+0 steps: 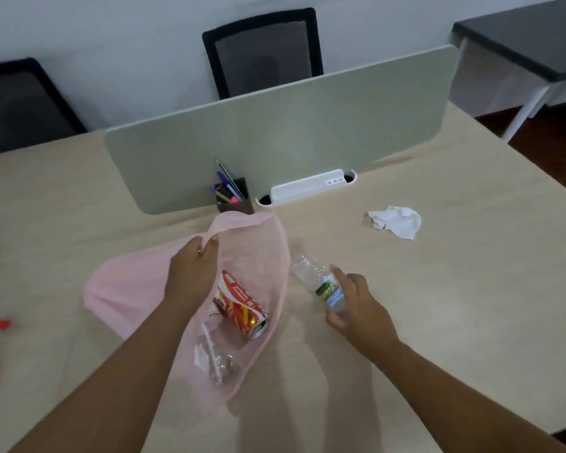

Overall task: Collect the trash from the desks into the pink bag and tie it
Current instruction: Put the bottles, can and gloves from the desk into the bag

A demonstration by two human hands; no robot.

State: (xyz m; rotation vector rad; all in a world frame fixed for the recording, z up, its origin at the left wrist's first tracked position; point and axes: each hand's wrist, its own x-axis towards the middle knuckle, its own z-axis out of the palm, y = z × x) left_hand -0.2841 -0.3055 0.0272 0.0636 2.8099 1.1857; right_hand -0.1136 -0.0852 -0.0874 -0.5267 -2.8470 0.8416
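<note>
Two hands are at work: the left hand (193, 273) pinches the upper rim of the pink bag (128, 289) and holds its mouth wide, while the right hand (360, 308) curls its fingers round a clear bottle (311, 273) just right of the bag, perhaps resting on the desk (455, 305). Inside the bag, which lies on the desk, are a red can (242, 305) and a clear wrapper (216, 358). A crumpled tissue (397, 220) lies well apart to the right, and a pen holder (234, 199) stands behind the bag against the divider (307, 132).
</note>
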